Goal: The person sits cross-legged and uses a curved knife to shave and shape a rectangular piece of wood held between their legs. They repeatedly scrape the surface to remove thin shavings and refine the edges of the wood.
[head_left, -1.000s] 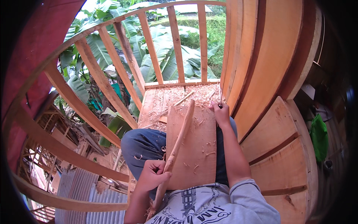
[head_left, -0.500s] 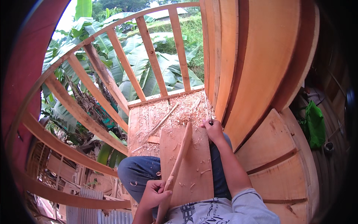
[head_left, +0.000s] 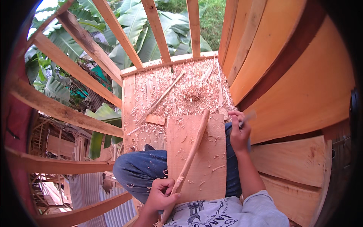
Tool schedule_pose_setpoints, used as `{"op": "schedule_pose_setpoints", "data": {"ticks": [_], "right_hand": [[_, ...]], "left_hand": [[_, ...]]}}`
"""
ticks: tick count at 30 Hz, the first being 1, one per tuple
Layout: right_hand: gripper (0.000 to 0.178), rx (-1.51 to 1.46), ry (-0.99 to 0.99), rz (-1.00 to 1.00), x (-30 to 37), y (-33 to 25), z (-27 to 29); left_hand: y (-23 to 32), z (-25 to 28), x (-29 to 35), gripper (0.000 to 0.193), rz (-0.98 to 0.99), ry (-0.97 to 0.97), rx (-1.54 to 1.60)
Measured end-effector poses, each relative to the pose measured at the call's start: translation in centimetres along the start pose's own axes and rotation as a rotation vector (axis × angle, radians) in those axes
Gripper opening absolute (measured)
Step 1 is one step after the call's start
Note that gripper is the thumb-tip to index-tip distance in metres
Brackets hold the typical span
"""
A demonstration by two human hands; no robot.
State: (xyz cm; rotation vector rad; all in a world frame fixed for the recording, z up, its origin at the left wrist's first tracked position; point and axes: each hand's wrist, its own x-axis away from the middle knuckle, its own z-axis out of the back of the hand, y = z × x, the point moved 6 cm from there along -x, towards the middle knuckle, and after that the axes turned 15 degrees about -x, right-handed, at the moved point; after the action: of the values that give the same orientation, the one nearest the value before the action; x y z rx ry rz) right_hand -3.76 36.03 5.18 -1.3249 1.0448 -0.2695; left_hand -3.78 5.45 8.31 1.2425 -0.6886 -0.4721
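I sit with a flat wooden board (head_left: 206, 159) across my lap, and everything else I place from it. My left hand (head_left: 160, 195) is closed around the near end of a long carved stick (head_left: 191, 153), at the board's near left corner, close to my shirt. The stick lies slantwise on the board, its far tip reaching the board's far edge. My right hand (head_left: 240, 132) is curled shut at the board's far right corner, gripping a thin tool (head_left: 247, 117) that is too blurred for me to make out. Beyond the board's far edge the plank floor (head_left: 130, 109) is strewn with wood shavings (head_left: 189, 90), and a second thin stick (head_left: 160, 98) lies there among them, well apart from my hands. Past the floor stands a slatted wooden railing (head_left: 159, 32).
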Motion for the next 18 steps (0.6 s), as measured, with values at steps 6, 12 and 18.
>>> {"op": "schedule_pose_setpoints", "data": {"ticks": [6, 12, 18], "right_hand": [[0.016, 0.313, -0.313, -0.025, 1.3, -3.0, -1.1], [0.033, 0.309, -0.213, -0.513, -1.2, 3.7, -0.4], [0.038, 0.294, -0.254, -0.696, -0.4, 7.2, -3.6]], "left_hand": [[-1.0, -0.1, -1.9, 0.046, 0.02, -0.007, 0.034], [-1.4, 0.0, -3.5, 0.046, 0.015, -0.06, 0.059], [-2.8, 3.2, -3.5, 0.042, -0.088, -0.05, -0.019]]}}
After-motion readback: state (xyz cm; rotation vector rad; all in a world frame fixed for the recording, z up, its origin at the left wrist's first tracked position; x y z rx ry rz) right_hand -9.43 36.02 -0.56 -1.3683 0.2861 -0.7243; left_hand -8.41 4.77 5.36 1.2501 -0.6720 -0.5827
